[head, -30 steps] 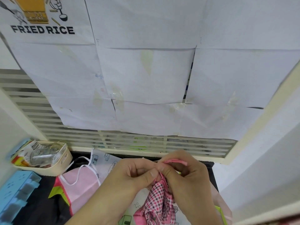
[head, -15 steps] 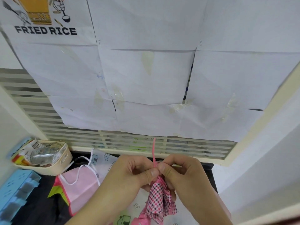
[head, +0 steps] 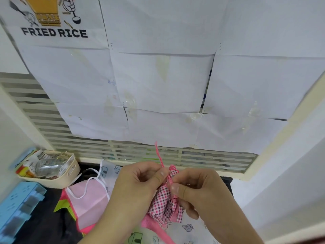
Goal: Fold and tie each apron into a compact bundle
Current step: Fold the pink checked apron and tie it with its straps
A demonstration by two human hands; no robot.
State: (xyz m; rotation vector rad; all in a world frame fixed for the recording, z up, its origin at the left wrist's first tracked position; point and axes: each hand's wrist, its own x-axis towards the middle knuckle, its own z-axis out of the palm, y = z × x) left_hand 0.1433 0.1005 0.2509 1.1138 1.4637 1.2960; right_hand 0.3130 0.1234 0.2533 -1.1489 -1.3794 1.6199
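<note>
A small pink checked apron [head: 164,202] hangs bunched up between my two hands above the table. My left hand [head: 140,182] pinches its pink strap [head: 159,156], whose free end sticks straight up past my thumb. My right hand [head: 195,189] pinches the gathered top of the apron, thumb in front and fingers curled behind it. A pale pink apron [head: 88,201] with white ties lies flat on the table to the left. Under my hands lies a white printed apron [head: 190,229] with leaf and house drawings.
A cream basket [head: 70,175] full of packets stands at the back left, with a blue plastic box [head: 19,203] in front of it. The table top is black [head: 44,224]. A louvred window covered with white paper sheets [head: 158,85] rises directly behind.
The pink strap, earlier looped over my fingers, now stands upright above my left thumb. My hands have drawn slightly apart, and the checked apron is bunched tighter.
</note>
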